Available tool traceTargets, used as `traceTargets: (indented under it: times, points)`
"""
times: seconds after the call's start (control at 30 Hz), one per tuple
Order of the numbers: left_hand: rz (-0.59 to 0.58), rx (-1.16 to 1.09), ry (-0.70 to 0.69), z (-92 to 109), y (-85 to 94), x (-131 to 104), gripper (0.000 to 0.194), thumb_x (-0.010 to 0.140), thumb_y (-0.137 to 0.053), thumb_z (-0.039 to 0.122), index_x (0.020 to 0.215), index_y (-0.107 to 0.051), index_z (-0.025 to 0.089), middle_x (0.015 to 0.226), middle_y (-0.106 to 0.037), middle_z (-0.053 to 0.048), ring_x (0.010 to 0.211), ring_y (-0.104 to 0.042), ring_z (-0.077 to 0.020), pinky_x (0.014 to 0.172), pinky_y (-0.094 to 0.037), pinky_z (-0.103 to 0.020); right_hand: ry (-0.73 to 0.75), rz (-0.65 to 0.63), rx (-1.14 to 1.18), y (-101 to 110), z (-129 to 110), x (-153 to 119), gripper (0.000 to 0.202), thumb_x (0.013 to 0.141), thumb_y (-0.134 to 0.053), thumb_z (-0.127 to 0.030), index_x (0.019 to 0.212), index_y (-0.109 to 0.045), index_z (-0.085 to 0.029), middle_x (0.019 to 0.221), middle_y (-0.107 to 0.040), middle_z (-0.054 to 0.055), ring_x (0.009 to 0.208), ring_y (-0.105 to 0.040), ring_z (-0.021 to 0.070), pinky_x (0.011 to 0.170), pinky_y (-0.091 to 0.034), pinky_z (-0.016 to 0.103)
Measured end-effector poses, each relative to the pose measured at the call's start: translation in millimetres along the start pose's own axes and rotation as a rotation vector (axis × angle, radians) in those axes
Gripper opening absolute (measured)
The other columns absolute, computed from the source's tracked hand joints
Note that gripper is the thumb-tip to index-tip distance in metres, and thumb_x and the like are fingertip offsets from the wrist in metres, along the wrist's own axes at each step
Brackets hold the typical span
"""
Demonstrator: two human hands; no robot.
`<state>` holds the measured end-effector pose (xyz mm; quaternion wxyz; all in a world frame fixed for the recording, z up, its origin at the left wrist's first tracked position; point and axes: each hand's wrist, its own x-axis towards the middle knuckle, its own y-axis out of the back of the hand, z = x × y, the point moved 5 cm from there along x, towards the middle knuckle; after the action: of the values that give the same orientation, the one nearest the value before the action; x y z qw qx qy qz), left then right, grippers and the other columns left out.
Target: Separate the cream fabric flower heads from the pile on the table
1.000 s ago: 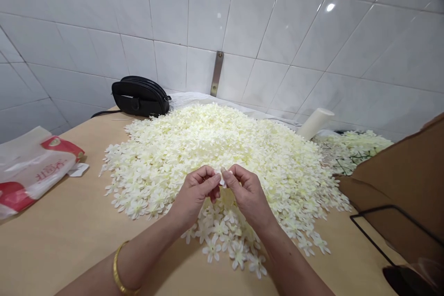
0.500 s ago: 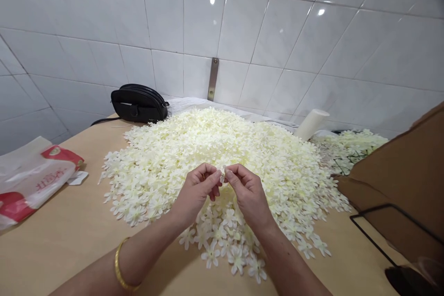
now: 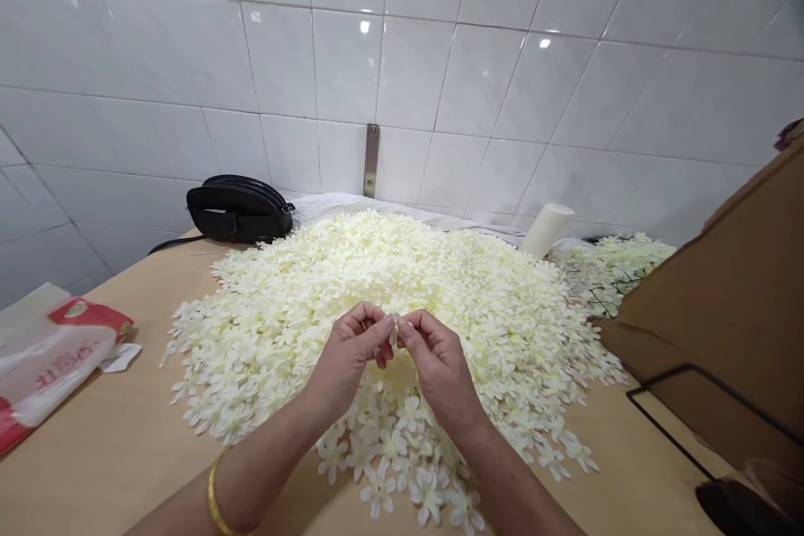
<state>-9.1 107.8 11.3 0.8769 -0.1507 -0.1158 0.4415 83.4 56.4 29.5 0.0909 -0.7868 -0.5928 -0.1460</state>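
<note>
A broad heap of pale yellow-white artificial flowers (image 3: pixel 377 260) covers much of the tabletop. Over its front part, my left hand (image 3: pixel 355 352) and my right hand (image 3: pixel 440 360) meet fingertip to fingertip. Both are closed in a pinch on one small white flower (image 3: pixel 394 335), which shows only in part between the thumbs and forefingers. My fingers hide the rest of it. Loose single flowers (image 3: pixel 429 494) lie flat below my wrists. A gold bangle (image 3: pixel 217 494) circles my left forearm.
A black bag (image 3: pixel 239 209) stands at the back left, a red-and-white plastic bag (image 3: pixel 56 360) at the left edge. Behind the heap a white roll (image 3: pixel 546 230) leans. A brown cardboard box (image 3: pixel 722 301) stands right, before a tiled wall (image 3: pixel 414 67).
The view has shifted slightly, so the wall and bags sit lower and further left. My hands stay together, fingertips slightly closer, still pinching the small flower.
</note>
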Motion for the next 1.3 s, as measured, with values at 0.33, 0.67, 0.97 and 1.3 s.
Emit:
traceTargets:
  times: [0.33,0.67,0.97,1.3]
  points:
    - [0.113,0.134,-0.116,4,4.4,-7,0.020,0.076,-0.060,0.030,0.065,-0.052,0.015,0.050,-0.045,0.004,0.048,-0.039,-0.0075,0.049,-0.032,-0.020,-0.009,0.002,-0.100,-1,8,0,0.020,0.082,-0.050,-0.031,0.069,-0.054,-0.017,0.064,-0.053,-0.002,0.065,-0.049,0.0117,0.064,-0.037,0.024]
    - [0.101,0.170,0.017,-6,2.7,-7,0.039,0.080,-0.049,0.050,0.059,-0.043,0.018,0.047,-0.039,0.005,0.045,-0.041,-0.0092,0.047,-0.033,-0.021,-0.058,-0.039,-0.121,-6,11,-4,0.027,0.084,-0.047,-0.036,0.063,-0.043,-0.018,0.058,-0.043,-0.004,0.055,-0.040,0.0093,0.054,-0.033,0.022]
    - [0.045,0.190,-0.052,2,5.7,-4,0.024,0.077,-0.058,0.037,0.065,-0.051,0.017,0.057,-0.048,0.003,0.053,-0.044,-0.0093,0.053,-0.037,-0.021,-0.019,0.026,-0.164,3,9,0,0.022,0.084,-0.047,-0.032,0.067,-0.051,-0.018,0.064,-0.049,-0.002,0.062,-0.045,0.0106,0.059,-0.035,0.023]
    - [0.086,0.216,-0.076,4,6.1,-6,0.026,0.080,-0.053,0.037,0.067,-0.054,0.016,0.061,-0.051,0.001,0.057,-0.049,-0.0105,0.058,-0.041,-0.023,-0.026,0.043,-0.101,5,13,1,0.017,0.081,-0.051,-0.032,0.072,-0.054,-0.018,0.071,-0.053,0.001,0.070,-0.050,0.0132,0.067,-0.039,0.025]
